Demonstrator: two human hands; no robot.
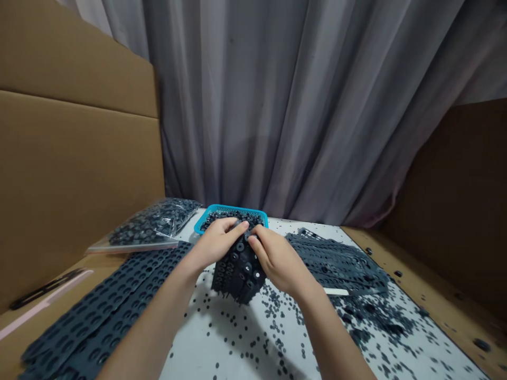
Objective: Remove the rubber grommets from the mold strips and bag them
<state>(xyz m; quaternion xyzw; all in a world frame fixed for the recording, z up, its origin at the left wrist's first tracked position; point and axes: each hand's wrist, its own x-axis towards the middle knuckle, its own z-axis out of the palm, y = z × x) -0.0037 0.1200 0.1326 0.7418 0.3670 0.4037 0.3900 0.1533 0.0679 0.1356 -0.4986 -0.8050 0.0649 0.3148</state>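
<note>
A dark rubber strip hangs just in front of the blue basket, clamped at its top edge by both grips, the left hand and right hand pinching it closed. Rubber rings fill the basket. Left of the basket lie a plastic bag of rings and stacked strips; right of it, more strips. Loose rings scatter the white table before it, and a grey curtain hangs behind it.
</note>
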